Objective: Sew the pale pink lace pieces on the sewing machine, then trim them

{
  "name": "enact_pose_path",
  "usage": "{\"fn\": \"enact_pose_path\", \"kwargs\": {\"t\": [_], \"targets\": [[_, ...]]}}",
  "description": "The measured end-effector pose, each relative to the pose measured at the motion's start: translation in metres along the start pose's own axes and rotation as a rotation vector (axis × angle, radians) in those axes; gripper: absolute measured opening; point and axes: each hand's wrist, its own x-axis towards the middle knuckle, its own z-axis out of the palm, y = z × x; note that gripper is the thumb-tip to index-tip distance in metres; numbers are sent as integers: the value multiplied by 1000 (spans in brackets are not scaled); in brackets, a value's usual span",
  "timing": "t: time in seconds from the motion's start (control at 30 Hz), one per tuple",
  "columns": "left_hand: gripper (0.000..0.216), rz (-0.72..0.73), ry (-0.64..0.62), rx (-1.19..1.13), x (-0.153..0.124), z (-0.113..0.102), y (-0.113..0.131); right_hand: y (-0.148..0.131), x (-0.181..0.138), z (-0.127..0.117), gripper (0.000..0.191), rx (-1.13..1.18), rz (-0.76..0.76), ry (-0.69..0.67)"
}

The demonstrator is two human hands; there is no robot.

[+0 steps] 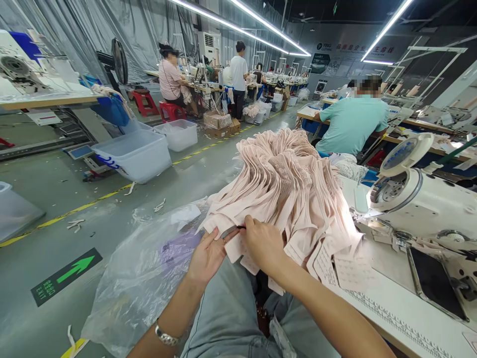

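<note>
Head view, single frame. Left hand point(207, 257) lies at the near edge of a stack of pale pink fabric pieces point(286, 189), fingers extended and close together, tips touching the lowest pieces; it pinches nothing that can be made out. A metal bracelet point(166, 338) sits on the left wrist. Right hand point(264, 244) is just beside the left, fingers curled, thumb and forefinger pinching the near edge of one piece. A thin dark item point(233, 230) lies between the two hands at the fabric edge; its nature cannot be told.

The stack is tall, fanned and leaning, resting on the left end of a white worktable point(391, 303) and overhanging toward the person's lap. Paper tags point(337, 266) hang from its near right side. Grey trousers point(231, 318) show below the hands.

A white sewing machine point(421, 201) stands on the table to the right of the stack. A dark flat panel point(434, 283) lies on the table beside it. A clear plastic bag point(145, 283) lies on the floor at left, touching the lap. Further left, clear plastic bins point(136, 154) stand on the grey floor near a yellow line point(89, 204) and a green arrow sign point(66, 276). A co-worker in a teal shirt point(352, 124) sits behind the stack; others work at far tables.
</note>
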Motion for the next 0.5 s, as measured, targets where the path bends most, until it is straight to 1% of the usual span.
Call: {"fn": "enact_pose_path", "kwargs": {"t": [0.07,0.13,0.23,0.3,0.33,0.37,0.4,0.47,0.5], "targets": [[38,-64,-45,57,-2,-2,-7,1,2,2,11,-13,-14,5],[38,-90,-54,147,-5,-4,-18,3,4,3,11,-12,-12,16],[40,-154,-84,419,-10,-4,-34,4,6,4,11,-8,4,1],[28,-223,-83,623,-9,-4,-37,5,5,3,11,0,7,-8],[23,-216,-63,676,-6,-3,-35,6,3,2,11,9,9,-4],[20,-168,-23,663,-3,-2,-31,7,1,1,11,22,14,7],[21,-96,26,586,1,-1,-25,9,-2,-1,13,38,23,24],[31,38,115,337,9,3,-11,11,-8,-3,17,72,48,45],[36,72,153,211,12,5,-4,13,-11,-5,18,86,57,48]]}}
